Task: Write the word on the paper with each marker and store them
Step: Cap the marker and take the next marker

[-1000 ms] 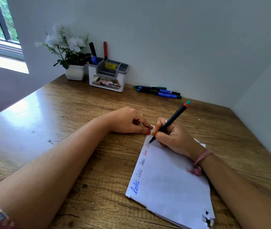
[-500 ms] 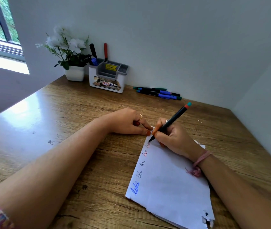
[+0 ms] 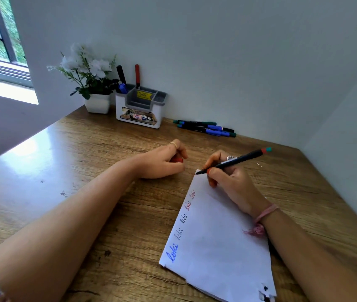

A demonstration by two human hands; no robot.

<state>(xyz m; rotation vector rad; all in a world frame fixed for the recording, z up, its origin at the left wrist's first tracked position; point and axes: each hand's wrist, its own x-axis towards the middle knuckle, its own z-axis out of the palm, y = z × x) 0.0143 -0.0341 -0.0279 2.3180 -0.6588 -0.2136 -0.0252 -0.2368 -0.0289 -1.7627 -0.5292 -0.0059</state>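
A white paper [image 3: 216, 236] lies on the wooden table [image 3: 86, 171], with the word "loki" written several times along its left edge in blue, black and red. My right hand [image 3: 232, 184] grips a black marker [image 3: 238, 160] with a red band near its far end. Its tip sits at the paper's top corner. My left hand [image 3: 160, 162] rests on the table just left of that corner, off the paper. Its fingers are curled round a small red thing [image 3: 176, 159], seemingly the marker's cap.
A white and grey pen holder [image 3: 139, 110] stands at the back by the wall with black, blue and red markers in it. Several markers [image 3: 205, 128] lie on the table to its right. A white flower pot [image 3: 97, 103] stands to its left.
My left hand has drawn its fingers off the paper's top corner and curled them in. The marker in my right hand now lies flatter, its tip further up at the corner.
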